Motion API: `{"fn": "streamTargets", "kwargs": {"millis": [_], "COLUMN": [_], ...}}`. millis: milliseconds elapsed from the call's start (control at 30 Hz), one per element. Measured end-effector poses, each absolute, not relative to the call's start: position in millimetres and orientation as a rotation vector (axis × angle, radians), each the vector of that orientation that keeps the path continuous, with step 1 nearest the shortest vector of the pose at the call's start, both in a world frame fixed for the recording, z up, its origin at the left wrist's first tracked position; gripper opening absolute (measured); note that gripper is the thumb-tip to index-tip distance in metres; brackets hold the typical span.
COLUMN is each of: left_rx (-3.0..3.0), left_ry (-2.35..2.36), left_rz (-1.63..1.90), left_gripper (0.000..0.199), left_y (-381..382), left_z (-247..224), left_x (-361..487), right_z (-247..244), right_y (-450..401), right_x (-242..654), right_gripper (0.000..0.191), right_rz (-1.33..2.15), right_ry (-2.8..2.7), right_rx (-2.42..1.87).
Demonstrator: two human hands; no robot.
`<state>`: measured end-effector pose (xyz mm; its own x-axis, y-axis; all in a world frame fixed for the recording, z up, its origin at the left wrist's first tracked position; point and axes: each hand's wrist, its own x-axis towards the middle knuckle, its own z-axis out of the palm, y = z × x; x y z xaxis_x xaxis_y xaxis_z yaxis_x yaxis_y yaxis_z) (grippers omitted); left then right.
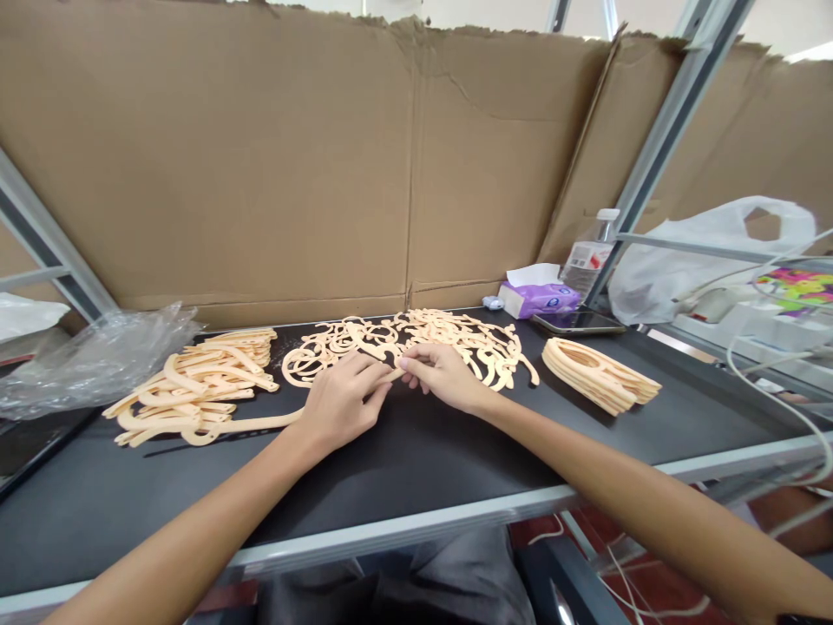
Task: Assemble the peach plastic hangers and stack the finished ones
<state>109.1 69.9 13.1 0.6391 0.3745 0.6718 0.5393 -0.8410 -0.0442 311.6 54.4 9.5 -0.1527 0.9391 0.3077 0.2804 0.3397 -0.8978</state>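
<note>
A long, pale peach strip [260, 423] with a curled left end runs under my left hand [344, 399]. My left hand is closed on it, fingers and thumb wrapped round its right part. My right hand [442, 375] pinches the strip's right end between thumb and fingers, close to the left fingertips. What exactly lies between the right fingertips is partly hidden. Just behind both hands spreads a pile of small hook-shaped peach pieces [482, 334]. To the left is a heap of longer peach strips [201, 378], partly overlapping the held one's curled end.
A neat stack of looped peach pieces [595, 375] stands on the right of the black tabletop [442, 460]. Behind it are a phone [579, 322], a purple tissue pack [540, 298] and a bottle [589, 256]. Clear plastic wrap [97, 356] lies left; cardboard [273, 165] walls the back.
</note>
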Motion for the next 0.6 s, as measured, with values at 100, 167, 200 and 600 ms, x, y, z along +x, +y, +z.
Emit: {"fn": "streamTargets", "kwargs": {"millis": [100, 167, 200, 600], "left_rx": [-2.558, -2.531, -2.527, -2.629], "left_ry": [-0.705, -0.661, -0.636, -0.266], "left_rz": [-1.036, -1.048, -1.041, -0.843], "left_gripper": [0.016, 0.016, 0.017, 0.021], "left_y": [65.9, 63.2, 62.0, 47.9], "left_z": [17.8, 19.0, 18.8, 14.7], "left_x": [110.1, 110.9, 111.4, 117.7], "right_z": [9.9, 10.6, 10.9, 9.4], "right_y": [57.4, 58.6, 58.9, 63.1], "right_x": [313.7, 314.4, 314.5, 313.7], "right_gripper": [0.032, 0.036, 0.037, 0.038], "right_rz": [0.899, 0.912, 0.915, 1.03], "right_ry": [-1.557, -1.521, -1.508, -1.289], "right_rx": [-1.072, -1.033, -1.018, -0.935]}}
